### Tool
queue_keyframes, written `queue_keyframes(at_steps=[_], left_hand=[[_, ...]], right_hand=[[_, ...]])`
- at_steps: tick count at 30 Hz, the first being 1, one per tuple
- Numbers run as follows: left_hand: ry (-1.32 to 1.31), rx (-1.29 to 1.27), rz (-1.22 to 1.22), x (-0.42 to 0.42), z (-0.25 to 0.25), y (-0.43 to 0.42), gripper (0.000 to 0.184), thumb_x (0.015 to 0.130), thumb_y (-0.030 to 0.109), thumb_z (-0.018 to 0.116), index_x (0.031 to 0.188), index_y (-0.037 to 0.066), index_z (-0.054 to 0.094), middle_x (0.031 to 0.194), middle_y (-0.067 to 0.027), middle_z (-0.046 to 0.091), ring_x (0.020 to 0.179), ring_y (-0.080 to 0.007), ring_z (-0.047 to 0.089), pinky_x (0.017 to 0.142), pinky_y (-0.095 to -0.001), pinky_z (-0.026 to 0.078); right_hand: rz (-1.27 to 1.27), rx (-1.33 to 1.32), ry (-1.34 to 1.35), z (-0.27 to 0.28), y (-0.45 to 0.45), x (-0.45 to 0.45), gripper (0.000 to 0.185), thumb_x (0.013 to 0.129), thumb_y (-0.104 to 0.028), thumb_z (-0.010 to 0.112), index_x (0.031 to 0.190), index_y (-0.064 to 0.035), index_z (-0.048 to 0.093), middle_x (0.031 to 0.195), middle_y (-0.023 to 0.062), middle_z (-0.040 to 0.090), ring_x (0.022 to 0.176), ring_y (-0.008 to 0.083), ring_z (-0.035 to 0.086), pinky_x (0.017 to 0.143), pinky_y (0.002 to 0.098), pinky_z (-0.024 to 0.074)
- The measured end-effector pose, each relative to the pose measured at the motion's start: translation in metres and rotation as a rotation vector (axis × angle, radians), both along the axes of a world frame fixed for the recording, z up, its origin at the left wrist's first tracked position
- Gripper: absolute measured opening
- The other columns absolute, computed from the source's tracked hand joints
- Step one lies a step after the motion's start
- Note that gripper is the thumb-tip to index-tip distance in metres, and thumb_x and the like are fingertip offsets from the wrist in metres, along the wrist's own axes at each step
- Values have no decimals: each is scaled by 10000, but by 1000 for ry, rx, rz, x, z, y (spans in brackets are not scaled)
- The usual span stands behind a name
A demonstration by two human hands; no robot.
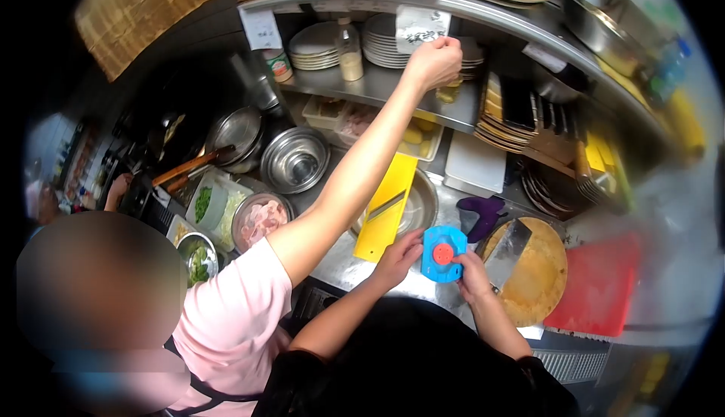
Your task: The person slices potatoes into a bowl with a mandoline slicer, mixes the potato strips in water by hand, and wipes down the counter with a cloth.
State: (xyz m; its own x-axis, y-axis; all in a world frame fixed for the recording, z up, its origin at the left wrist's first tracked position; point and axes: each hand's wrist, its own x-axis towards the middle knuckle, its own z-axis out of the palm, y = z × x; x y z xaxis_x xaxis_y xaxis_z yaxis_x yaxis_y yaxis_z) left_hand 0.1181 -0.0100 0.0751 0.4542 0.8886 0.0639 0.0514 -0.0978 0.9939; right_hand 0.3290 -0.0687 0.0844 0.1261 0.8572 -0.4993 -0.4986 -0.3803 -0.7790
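Observation:
Low in the centre, a blue plastic piece with a red round knob (442, 254) is held between both of my hands. My left hand (398, 260) has its fingers closed on the left edge of the piece. On the other side, my right hand (473, 275) pinches its lower right edge. Just beyond my left hand, a yellow slicer (386, 207) with a slanted blade lies across a metal bowl (421, 204). Right of my right hand, a wide metal blade (507, 254) rests on a round wooden board (538, 285). A dark purple object (481, 214) lies behind the board.
A co-worker in a pink shirt (234, 319) stands at the left, one arm (362, 160) stretched over the counter towards the shelf. Metal bowls (295, 160) and a bowl of raw meat (262, 222) are at the left. A red board (594, 285) lies at the right.

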Motion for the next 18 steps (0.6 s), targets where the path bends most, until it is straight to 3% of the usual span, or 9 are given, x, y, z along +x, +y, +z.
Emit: queue_keyframes(at_steps=[1, 4, 14, 17, 18], left_hand=[[12, -4, -16, 3, 0, -1, 478, 1054, 225, 575, 1447, -28, 477, 1193, -149, 685, 1094, -183, 658, 960, -326, 509], [-8, -37, -57, 9, -4, 0, 470, 1054, 227, 578, 1437, -30, 488, 1161, -128, 689, 1059, -158, 652, 935, -310, 508], [-3, -121, -129, 22, 7, -4, 423, 1063, 223, 567, 1404, -23, 519, 1155, -86, 678, 1050, -117, 629, 917, -284, 502], [2, -126, -114, 22, 7, -6, 411, 1066, 220, 560, 1396, -22, 525, 1151, -73, 675, 1056, -111, 619, 917, -280, 495], [-16, -136, -119, 22, 7, -6, 411, 1067, 218, 559, 1396, -25, 524, 1158, -72, 674, 1065, -111, 617, 926, -278, 492]], right_hand=[[-21, -7, 13, -2, -3, 1, 276, 886, -70, 559, 1150, -76, 638, 942, 5, 672, 766, 112, 634, 636, 253, 523], [32, -5, 29, -12, -10, 10, 379, 901, -63, 539, 1270, -21, 611, 1148, 79, 672, 1032, 181, 643, 892, 319, 530], [-31, 6, 90, -21, -17, 15, 364, 887, -5, 537, 1240, -1, 628, 1144, 92, 683, 1057, 193, 639, 933, 326, 512], [-60, 19, 71, -19, -17, 12, 314, 887, -46, 552, 1188, -39, 641, 981, 29, 693, 790, 119, 650, 659, 252, 526], [-57, 20, 73, -20, -17, 12, 315, 887, -46, 552, 1189, -38, 641, 983, 29, 692, 793, 119, 650, 661, 252, 525]])
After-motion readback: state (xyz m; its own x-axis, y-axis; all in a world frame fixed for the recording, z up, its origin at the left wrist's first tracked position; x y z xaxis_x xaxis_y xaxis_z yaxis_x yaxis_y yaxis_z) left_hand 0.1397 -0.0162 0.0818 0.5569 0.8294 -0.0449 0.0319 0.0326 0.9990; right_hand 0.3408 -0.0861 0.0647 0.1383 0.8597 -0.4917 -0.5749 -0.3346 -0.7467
